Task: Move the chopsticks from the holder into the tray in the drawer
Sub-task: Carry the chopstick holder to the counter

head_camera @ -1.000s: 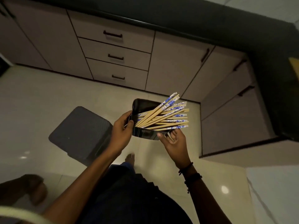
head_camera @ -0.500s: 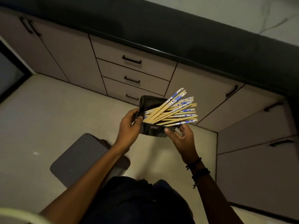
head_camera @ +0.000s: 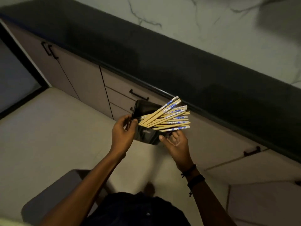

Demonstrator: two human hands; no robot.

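Chopsticks [head_camera: 163, 119], about a dozen, fan from one holder [head_camera: 147, 136].

I can read no text here; the small pale mark [head_camera: 146, 131] on the black holder [head_camera: 150, 139] is too blurred.

**What I'm not seeing**

The holder [head_camera: 146, 136] is swallowing the lower ends of the chopsticks [head_camera: 164, 119] and blocking parts of the drawers [head_camera: 118, 99] behind it. Its small label is blurring beyond reading. On my right hand [head_camera: 176, 141], the fingertips are hiding beneath it. My foot [head_camera: 149, 187] is smearing, and my left arm [head_camera: 91, 176] is covering part of the mat [head_camera: 53, 198].
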